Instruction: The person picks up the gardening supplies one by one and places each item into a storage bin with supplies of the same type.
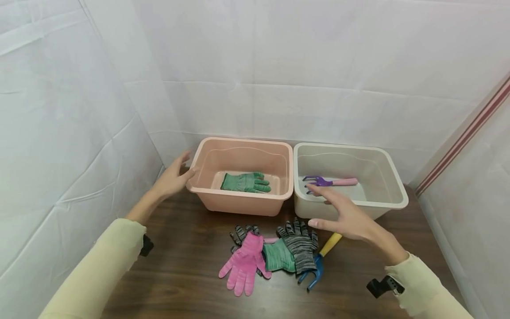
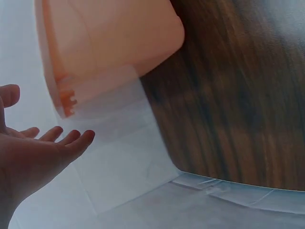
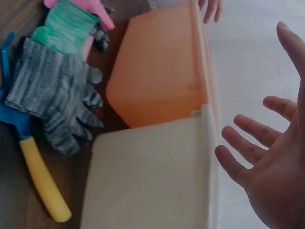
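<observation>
My left hand (image 1: 172, 178) is at the left end of the pink bin (image 1: 243, 204), fingers spread and nothing in them. A green glove (image 1: 245, 182) lies on that bin's floor. Over the front rim of the off-white bin (image 1: 382, 177) hovers my right hand (image 1: 348, 215), its fingers apart and holding nothing. Inside that bin is a purple hand rake (image 1: 320, 181) with a pink handle. In front of the bins lies a pile: a pink glove (image 1: 245, 264), a green glove (image 1: 280, 256), grey-black striped gloves (image 1: 299, 243) and a blue hand fork (image 1: 314, 272) with a yellow handle.
Both bins stand side by side at the back of the dark wooden table (image 1: 179, 274). White sheeting (image 1: 255, 66) hangs behind them and on both sides. A pink handle (image 1: 271, 240) shows partly from under the gloves.
</observation>
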Demonstrator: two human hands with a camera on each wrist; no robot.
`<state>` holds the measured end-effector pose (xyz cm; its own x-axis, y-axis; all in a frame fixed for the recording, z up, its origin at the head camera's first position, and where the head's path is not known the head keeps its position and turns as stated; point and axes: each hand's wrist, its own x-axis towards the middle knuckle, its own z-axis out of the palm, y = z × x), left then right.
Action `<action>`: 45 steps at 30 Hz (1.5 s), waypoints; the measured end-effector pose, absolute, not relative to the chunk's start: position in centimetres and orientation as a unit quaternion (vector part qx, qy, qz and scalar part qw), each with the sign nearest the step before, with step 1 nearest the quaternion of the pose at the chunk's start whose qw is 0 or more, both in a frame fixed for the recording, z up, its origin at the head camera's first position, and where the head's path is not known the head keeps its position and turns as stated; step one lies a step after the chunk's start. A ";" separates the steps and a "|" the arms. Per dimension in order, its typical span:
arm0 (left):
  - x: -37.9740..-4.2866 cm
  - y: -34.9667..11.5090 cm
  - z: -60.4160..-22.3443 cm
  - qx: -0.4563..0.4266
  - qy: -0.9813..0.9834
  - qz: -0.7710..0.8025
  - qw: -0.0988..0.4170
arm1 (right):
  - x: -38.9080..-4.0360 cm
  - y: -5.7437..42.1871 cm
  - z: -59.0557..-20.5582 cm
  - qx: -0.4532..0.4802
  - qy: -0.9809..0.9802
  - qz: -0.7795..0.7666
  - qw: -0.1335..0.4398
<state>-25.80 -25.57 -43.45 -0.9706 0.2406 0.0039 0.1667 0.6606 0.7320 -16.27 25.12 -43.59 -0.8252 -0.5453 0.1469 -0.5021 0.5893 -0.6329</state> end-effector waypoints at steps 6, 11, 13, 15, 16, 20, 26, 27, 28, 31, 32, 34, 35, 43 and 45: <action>-25.4 -26.0 -44.9 0.082 0.885 0.453 0.070 | -15.0 24.4 -45.3 -0.289 0.902 -0.319 0.023; -25.6 -25.9 -46.0 0.051 0.853 0.510 0.099 | -14.4 23.7 -46.5 -0.310 0.900 -0.306 0.009; -25.7 -25.9 -46.3 0.037 0.836 0.536 0.108 | -14.5 23.5 -47.4 -0.319 0.894 -0.315 0.018; -25.9 -25.8 -46.5 0.025 0.820 0.559 0.122 | -14.7 23.4 -48.6 -0.324 0.889 -0.324 0.021; -25.9 -25.8 -46.6 0.021 0.814 0.566 0.126 | -14.7 23.4 -49.2 -0.325 0.886 -0.331 0.020; -26.2 -25.6 -46.8 0.014 0.790 0.596 0.140 | -15.0 23.5 -51.3 -0.319 0.879 -0.354 0.017; -26.6 -25.7 -47.2 0.010 0.760 0.630 0.161 | -15.2 23.8 -53.3 -0.302 0.881 -0.363 0.015; -26.6 -25.7 -47.3 0.010 0.755 0.635 0.164 | -15.1 23.8 -53.7 -0.301 0.883 -0.361 0.016; -26.6 -25.8 -47.3 0.010 0.752 0.638 0.166 | -15.1 23.9 -54.0 -0.298 0.884 -0.360 0.017; -26.7 -25.8 -47.4 0.007 0.743 0.646 0.176 | -14.9 24.0 -55.1 -0.289 0.889 -0.354 0.027; -26.7 -25.9 -47.4 0.008 0.742 0.646 0.180 | -14.8 24.1 -55.3 -0.285 0.890 -0.354 0.030; -26.7 -26.0 -47.4 0.008 0.735 0.651 0.188 | -14.7 24.2 -55.8 -0.276 0.892 -0.357 0.036; -26.7 -26.0 -47.4 0.006 0.731 0.655 0.193 | -14.6 24.3 -56.1 -0.271 0.893 -0.357 0.039; -26.7 -26.3 -47.3 0.011 0.707 0.677 0.204 | -14.3 24.4 -57.6 -0.243 0.904 -0.349 0.039; -26.7 -26.4 -47.3 0.015 0.704 0.679 0.205 | -14.3 24.3 -57.9 -0.240 0.907 -0.344 0.035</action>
<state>-26.71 -26.40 -47.33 -0.9153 0.2999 -0.2689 -0.2580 0.0764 0.9631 -14.32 24.32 -57.95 -0.8823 -0.4594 0.1022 -0.4115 0.6476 -0.6413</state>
